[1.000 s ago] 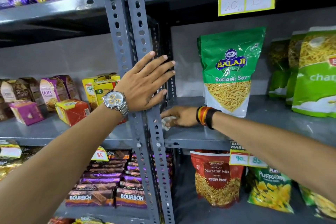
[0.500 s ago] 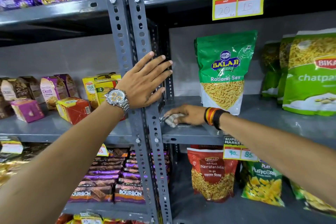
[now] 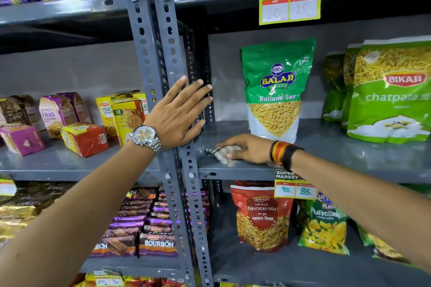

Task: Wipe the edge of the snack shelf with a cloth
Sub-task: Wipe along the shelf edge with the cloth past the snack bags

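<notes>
My right hand (image 3: 248, 149) lies palm-down on the grey snack shelf (image 3: 338, 158), pressing a small whitish cloth (image 3: 220, 153) against the shelf surface near its front left corner. The cloth sticks out past my fingertips, a short way from the front edge (image 3: 235, 173). My left hand (image 3: 179, 114), with a silver watch on the wrist, rests flat with spread fingers against the perforated grey upright post (image 3: 161, 58) just left of the cloth.
A green Balaji Ratlami Sev bag (image 3: 276, 91) stands just behind my right hand. Green Bikaji bags (image 3: 389, 95) stand to the right. Price tags (image 3: 294, 185) hang from the shelf edge. Biscuit boxes (image 3: 85, 138) fill the left shelf, and snack bags (image 3: 263, 215) fill the shelf below.
My right hand with the cloth has slid to the right along the shelf, away from the upright post. My left hand stays on the post.
</notes>
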### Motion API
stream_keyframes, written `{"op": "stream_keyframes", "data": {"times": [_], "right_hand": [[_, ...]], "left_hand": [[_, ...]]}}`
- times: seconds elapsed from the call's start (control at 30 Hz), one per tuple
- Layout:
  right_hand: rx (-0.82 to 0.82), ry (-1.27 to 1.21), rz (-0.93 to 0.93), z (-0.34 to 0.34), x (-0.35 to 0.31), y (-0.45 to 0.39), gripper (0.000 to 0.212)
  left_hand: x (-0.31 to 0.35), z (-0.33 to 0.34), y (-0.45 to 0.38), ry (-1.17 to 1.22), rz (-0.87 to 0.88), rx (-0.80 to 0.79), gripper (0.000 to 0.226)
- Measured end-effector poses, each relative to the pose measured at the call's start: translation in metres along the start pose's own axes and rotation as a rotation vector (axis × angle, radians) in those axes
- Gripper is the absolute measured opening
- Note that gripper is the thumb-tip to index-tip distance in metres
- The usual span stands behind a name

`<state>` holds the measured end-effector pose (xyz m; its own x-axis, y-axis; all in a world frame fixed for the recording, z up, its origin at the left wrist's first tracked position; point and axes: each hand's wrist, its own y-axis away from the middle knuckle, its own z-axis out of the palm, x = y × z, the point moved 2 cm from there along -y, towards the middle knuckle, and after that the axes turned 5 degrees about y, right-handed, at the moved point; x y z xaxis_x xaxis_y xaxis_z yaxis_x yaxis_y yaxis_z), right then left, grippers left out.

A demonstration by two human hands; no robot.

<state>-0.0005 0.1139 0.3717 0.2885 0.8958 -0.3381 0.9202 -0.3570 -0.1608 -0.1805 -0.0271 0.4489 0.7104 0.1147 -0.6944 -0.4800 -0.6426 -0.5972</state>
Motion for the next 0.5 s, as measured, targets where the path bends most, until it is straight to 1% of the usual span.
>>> {"op": "stream_keyframes", "data": {"times": [0.1, 0.23, 0.37, 0.43, 0.5], "right_hand": [[-0.087, -0.051, -0.036, -0.013, -0.002, 0.026, 0.040], [0.022, -0.045, 0.018, -0.021, 0.004, 0.009, 0.041], [0.042, 0.015, 0.059, 0.004, -0.006, -0.015, 0.041], [0.016, 0.038, -0.001, 0.009, -0.017, -0.011, 0.041], [-0.079, 0.010, -0.095, 0.007, -0.028, 0.005, 0.039]], "left_hand": [[0.007, 0.006, 0.004, 0.003, -0.015, -0.009, 0.061], [0.007, 0.006, 0.004, 0.014, -0.019, 0.000, 0.061], [0.008, 0.006, 0.005, 0.011, -0.015, 0.009, 0.061], [0.006, 0.005, 0.005, 0.010, -0.018, 0.007, 0.061], [0.007, 0.005, 0.005, 0.008, -0.016, 0.010, 0.061]]}}
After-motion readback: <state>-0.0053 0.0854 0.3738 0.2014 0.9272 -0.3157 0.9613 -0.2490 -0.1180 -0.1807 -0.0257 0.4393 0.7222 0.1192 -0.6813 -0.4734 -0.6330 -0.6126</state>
